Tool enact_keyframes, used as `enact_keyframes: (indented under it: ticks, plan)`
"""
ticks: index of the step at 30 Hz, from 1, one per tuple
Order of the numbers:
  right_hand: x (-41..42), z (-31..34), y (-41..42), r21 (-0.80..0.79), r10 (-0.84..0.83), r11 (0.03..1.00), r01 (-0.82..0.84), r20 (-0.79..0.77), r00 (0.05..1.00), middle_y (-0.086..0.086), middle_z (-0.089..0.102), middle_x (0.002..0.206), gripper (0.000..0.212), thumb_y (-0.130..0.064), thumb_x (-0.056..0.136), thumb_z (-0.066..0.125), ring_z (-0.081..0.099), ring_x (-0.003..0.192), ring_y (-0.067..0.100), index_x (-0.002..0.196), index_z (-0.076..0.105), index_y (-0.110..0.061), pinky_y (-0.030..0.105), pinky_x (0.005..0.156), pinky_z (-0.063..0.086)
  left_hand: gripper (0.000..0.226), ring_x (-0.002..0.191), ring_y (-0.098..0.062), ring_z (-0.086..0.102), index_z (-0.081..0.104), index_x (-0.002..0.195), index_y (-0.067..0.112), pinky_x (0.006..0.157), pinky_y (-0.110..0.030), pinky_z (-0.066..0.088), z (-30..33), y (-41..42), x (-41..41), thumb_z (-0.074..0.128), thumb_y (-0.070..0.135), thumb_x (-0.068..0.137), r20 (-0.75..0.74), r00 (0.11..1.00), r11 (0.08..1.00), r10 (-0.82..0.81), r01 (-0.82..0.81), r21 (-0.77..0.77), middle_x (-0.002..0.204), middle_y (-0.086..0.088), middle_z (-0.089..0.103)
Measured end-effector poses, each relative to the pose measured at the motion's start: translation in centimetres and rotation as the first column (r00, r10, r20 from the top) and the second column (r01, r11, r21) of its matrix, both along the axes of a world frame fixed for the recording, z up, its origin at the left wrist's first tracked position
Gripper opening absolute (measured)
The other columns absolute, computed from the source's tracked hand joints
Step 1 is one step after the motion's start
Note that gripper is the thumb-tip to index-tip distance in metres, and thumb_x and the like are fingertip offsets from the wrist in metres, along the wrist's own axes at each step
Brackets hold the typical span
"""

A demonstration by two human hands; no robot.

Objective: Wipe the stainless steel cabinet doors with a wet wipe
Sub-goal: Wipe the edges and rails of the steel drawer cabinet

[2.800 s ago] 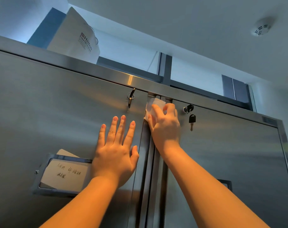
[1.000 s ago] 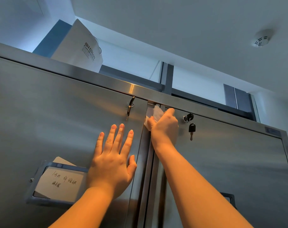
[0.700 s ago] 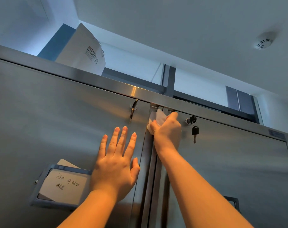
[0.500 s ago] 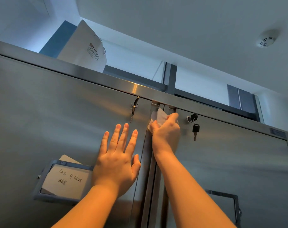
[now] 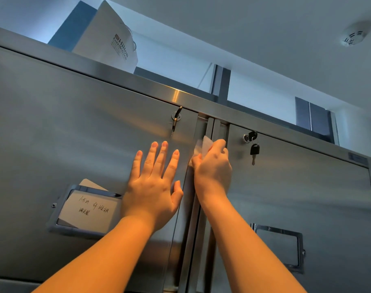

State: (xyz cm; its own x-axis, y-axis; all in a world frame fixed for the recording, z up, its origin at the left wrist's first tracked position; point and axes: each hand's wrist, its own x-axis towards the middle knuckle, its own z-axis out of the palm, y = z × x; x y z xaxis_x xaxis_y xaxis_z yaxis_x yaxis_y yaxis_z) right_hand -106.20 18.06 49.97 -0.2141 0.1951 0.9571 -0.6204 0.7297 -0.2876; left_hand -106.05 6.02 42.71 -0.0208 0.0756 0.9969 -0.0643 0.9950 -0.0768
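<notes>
We look up at two brushed stainless steel cabinet doors, their tops meeting under a steel rail. On the left door [image 5: 74, 127] a shallow metal label holder [image 5: 85, 210] contains a white card with dark handwriting, and the corner of a second card pokes out behind its top edge. On the right door [image 5: 307, 197] a matching label holder [image 5: 277, 246] shows only bare metal inside its frame. On top of the cabinet, far left, stands a white paper bag [image 5: 108, 39] with printed lettering and a thin cord handle. Our left hand [image 5: 153, 187] lies flat on the left door, its fingers straight and spread, holding nothing. Our right hand [image 5: 212, 168] has its fingers curled round a wet wipe [image 5: 202, 144], pressing it to the narrow vertical strip where the doors meet, just below the top rail. The wipe is thin, white and crumpled, with one pale corner sticking up above the knuckles. The doors are smooth, grey and faintly streaked, catching soft reflections of our arms. A key [image 5: 175, 121] sits in the left door's lock near its upper right corner. In the right door's lock a black-headed key [image 5: 251, 136] holds a ring from which a second black-headed key hangs. A round white smoke detector [image 5: 352, 37] sits on the ceiling, far right.
</notes>
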Motion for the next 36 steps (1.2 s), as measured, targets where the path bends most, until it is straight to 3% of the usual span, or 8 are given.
enact_keyframes:
  ticks: [11,17,20,27,30,34,36]
  plan:
    - [0.5,-10.7,0.4,0.031,0.020,0.999,-0.021,0.040,0.999,0.013,0.056,0.103,0.027,-0.025,0.091,0.064,0.060,0.084,0.037,0.104,0.049,-0.007,0.041,0.066,0.047,0.067,0.149,-0.033,0.021,0.035,0.152,0.014,0.117,-0.057,0.019,0.0,0.1,0.3,0.028,0.043,0.092,0.016,1.000,1.000,-0.002,0.002,0.021,0.160,-0.015,0.026]
    - [0.4,-2.8,0.4,-0.022,0.049,0.999,-0.049,0.018,0.999,0.016,0.058,0.109,0.031,-0.025,0.091,0.062,0.058,0.097,0.041,0.109,0.045,-0.007,0.037,0.070,0.038,0.066,0.149,-0.032,0.020,0.033,0.153,0.015,0.118,-0.057,0.020,0.0,0.1,0.1,0.026,0.043,0.093,0.003,1.000,1.000,0.013,-0.013,0.017,0.160,-0.015,0.024]
    - [0.6,-1.4,0.1,-0.003,0.025,1.000,-0.025,0.021,0.999,0.016,0.058,0.113,0.031,-0.025,0.093,0.059,0.058,0.100,0.041,0.112,0.046,-0.006,0.039,0.073,0.041,0.066,0.149,-0.032,0.020,0.032,0.153,0.015,0.118,-0.056,0.020,0.0,0.1,0.1,0.026,0.043,0.093,-0.006,1.000,1.000,0.021,-0.021,0.016,0.160,-0.015,0.024]
    - [0.9,-13.3,0.2,0.031,0.012,0.999,-0.013,0.038,0.999,0.019,0.056,0.101,0.024,-0.019,0.087,0.066,0.060,0.079,0.044,0.100,0.054,-0.002,0.043,0.062,0.044,0.067,0.150,-0.032,0.016,0.029,0.154,0.016,0.120,-0.054,0.013,0.0,0.2,0.3,0.024,0.043,0.092,0.027,1.000,1.000,0.010,-0.011,0.026,0.162,-0.014,0.021]
    - [0.5,-10.5,0.6,0.057,-0.011,0.998,0.007,0.069,0.998,0.016,0.058,0.106,0.030,-0.027,0.090,0.062,0.059,0.089,0.042,0.108,0.049,-0.007,0.043,0.071,0.044,0.068,0.151,-0.031,0.014,0.027,0.155,0.017,0.120,-0.054,0.013,0.1,0.2,0.3,0.023,0.044,0.093,0.031,0.999,0.999,0.023,-0.024,0.028,0.162,-0.014,0.018]
    - [0.2,-2.5,0.5,0.035,-0.010,0.999,0.009,0.020,1.000,0.017,0.061,0.110,0.031,-0.025,0.091,0.061,0.059,0.097,0.041,0.112,0.045,-0.008,0.037,0.070,0.038,0.067,0.150,-0.032,0.015,0.027,0.154,0.016,0.120,-0.055,0.015,0.0,0.2,0.2,0.023,0.044,0.094,0.014,0.999,0.999,0.041,-0.041,0.024,0.162,-0.015,0.020]
    - [0.3,-1.7,0.2,0.040,-0.013,0.999,0.013,0.006,1.000,0.018,0.060,0.111,0.031,-0.023,0.092,0.059,0.059,0.098,0.041,0.114,0.046,-0.006,0.039,0.072,0.041,0.067,0.150,-0.032,0.015,0.027,0.154,0.016,0.120,-0.055,0.016,0.0,0.1,0.2,0.022,0.044,0.094,0.010,0.999,0.999,0.042,-0.042,0.022,0.162,-0.015,0.019]
